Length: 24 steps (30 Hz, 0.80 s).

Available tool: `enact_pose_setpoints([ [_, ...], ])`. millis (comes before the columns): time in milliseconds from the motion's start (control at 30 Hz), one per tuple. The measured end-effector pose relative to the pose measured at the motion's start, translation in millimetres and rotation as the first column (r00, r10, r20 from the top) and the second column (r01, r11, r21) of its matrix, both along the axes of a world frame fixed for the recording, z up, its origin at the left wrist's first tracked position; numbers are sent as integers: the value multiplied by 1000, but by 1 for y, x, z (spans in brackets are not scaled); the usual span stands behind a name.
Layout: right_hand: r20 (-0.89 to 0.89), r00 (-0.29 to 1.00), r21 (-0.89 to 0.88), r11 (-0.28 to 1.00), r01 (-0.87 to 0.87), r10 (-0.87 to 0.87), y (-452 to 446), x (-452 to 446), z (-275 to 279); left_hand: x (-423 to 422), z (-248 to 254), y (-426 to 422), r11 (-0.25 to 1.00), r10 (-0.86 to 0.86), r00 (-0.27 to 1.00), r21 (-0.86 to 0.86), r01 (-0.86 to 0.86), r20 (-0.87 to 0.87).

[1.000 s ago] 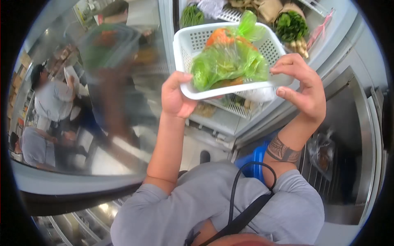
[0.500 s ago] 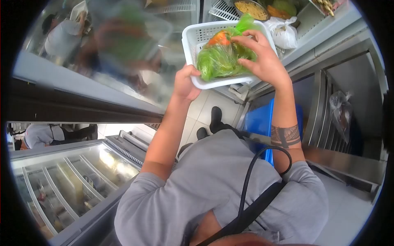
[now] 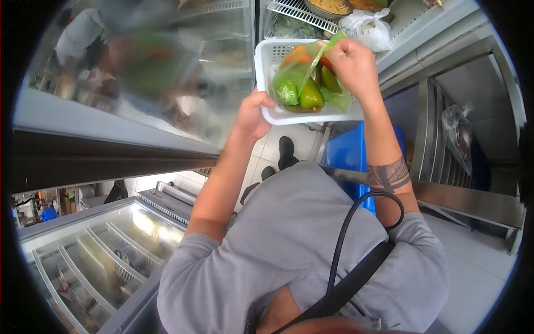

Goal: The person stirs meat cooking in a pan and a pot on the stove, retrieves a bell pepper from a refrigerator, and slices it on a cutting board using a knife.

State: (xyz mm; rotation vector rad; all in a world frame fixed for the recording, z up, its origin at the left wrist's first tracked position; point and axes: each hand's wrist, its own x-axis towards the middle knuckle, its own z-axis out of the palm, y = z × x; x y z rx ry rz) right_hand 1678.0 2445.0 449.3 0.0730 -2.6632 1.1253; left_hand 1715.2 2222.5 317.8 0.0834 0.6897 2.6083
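A white plastic basket [image 3: 265, 69] is held out in front of me, inside the fridge opening. My left hand [image 3: 256, 114] grips its near left corner, thumb over the rim. In the basket lies a thin, greenish clear plastic bag [image 3: 297, 72] with several green peppers [image 3: 311, 96] and something orange-red inside. My right hand [image 3: 353, 65] is closed on the upper edge of this bag, pulling it up so the peppers show. The bag's lower part still rests in the basket.
On the fridge shelf stand a bowl of yellow shreds [image 3: 329, 6] and a knotted white bag [image 3: 368, 30]. A glass door [image 3: 222, 106] is at the left. Below are a blue bin [image 3: 344, 156], a steel rack [image 3: 467, 195] and a glass-topped freezer [image 3: 100, 256].
My right hand has gone from spread fingers over the bag to gripping its edge and lifting it, uncovering the peppers. The basket sits slightly lower in view; the left hand keeps its hold.
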Motion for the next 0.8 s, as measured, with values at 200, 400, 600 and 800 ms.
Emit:
enact_pose_setpoints([
  [200,-111,957,-30,962,-271,267,-14,-9,7,3,5,-3,1000,7,1000,-1,-7,16],
  [400,-138,886,472,816,-333,442,8,-19,18,-5,-8,-9,999,16,999,43,-18,28],
  [600,23,883,549,732,-403,469,-1,-8,-10,-1,6,-12,992,41,999,-119,-40,7],
  [800,93,941,600,736,-314,326,-9,-13,-31,-5,1,-10,992,31,999,-119,-27,32],
])
